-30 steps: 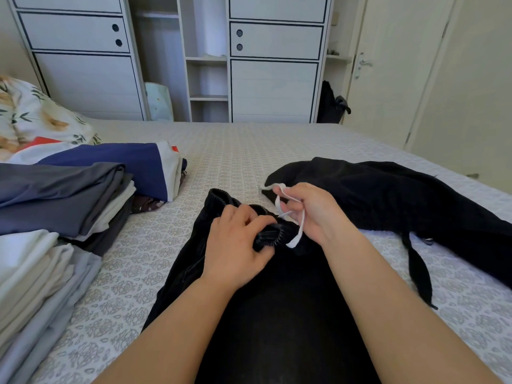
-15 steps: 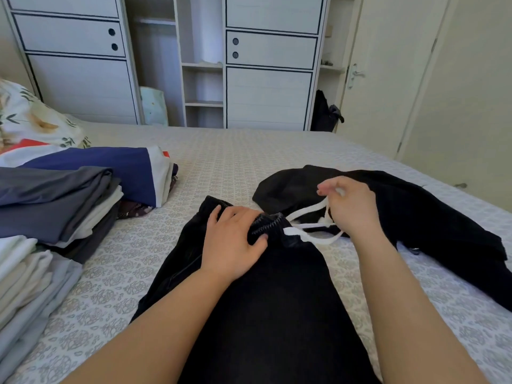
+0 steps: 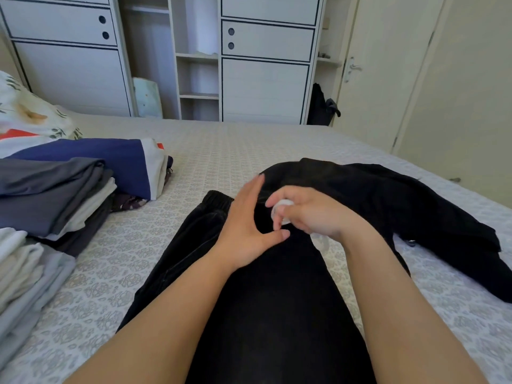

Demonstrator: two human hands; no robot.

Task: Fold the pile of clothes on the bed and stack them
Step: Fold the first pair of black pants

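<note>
Black trousers (image 3: 266, 300) lie lengthwise on the bed in front of me, elastic waistband (image 3: 217, 199) at the far end. My left hand (image 3: 246, 225) lies flat on the waistband area with straight fingers and the thumb spread. My right hand (image 3: 310, 214) is just to its right, fingers curled round the bunched white drawstring (image 3: 282, 213). A second black garment (image 3: 388, 200) lies crumpled behind and to the right. Folded stacks sit on the left: a grey and white pile (image 3: 52, 195), a navy and white one (image 3: 110, 162), and a pale pile (image 3: 22, 278).
The patterned bed cover (image 3: 210, 151) stretches toward a white wardrobe (image 3: 266, 65) with open shelves. A floral pillow (image 3: 30, 115) lies at the far left. A cream door (image 3: 388, 79) and a dark bag (image 3: 321, 106) stand at the back right.
My right hand has come back left with the drawstring gathered in its fingers. My left hand has flattened out over the waistband.
</note>
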